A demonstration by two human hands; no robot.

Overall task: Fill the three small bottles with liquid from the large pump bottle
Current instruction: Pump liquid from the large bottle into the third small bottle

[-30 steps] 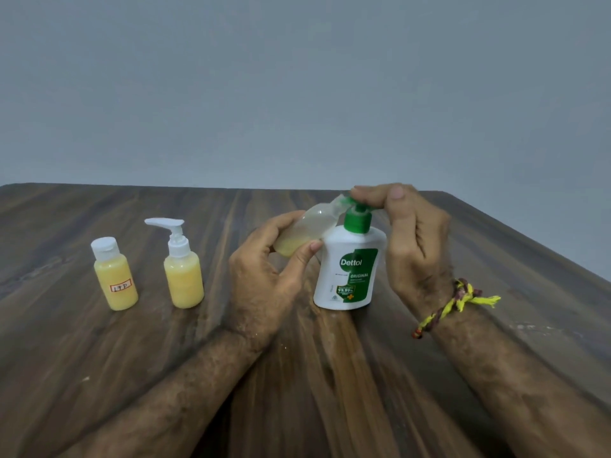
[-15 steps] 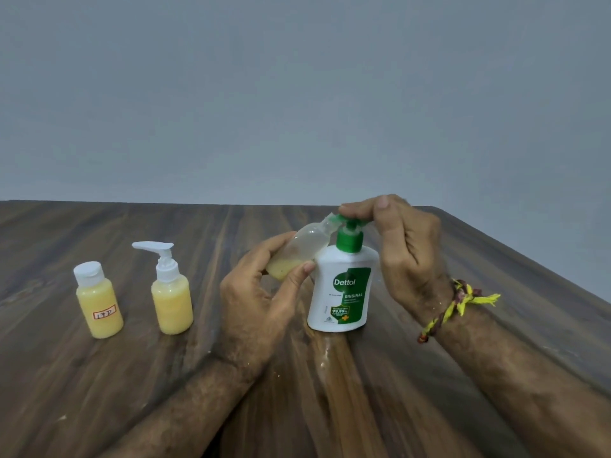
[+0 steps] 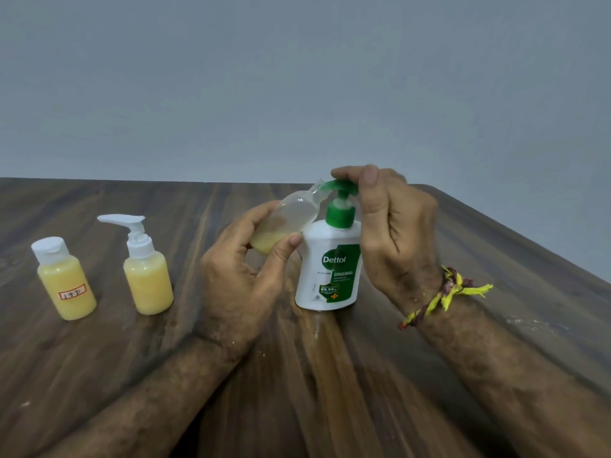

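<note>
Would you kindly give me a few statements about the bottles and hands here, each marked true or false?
1. The left hand holds a tilted clear bottle at the pump spout. True.
2. That clear bottle is nearly full. False: only its bottom holds yellow liquid.
3. The right hand rests on the green pump head of the Dettol bottle. True.
4. The flip-cap bottle lies on its side. False: it stands upright beside the white-pump bottle.
</note>
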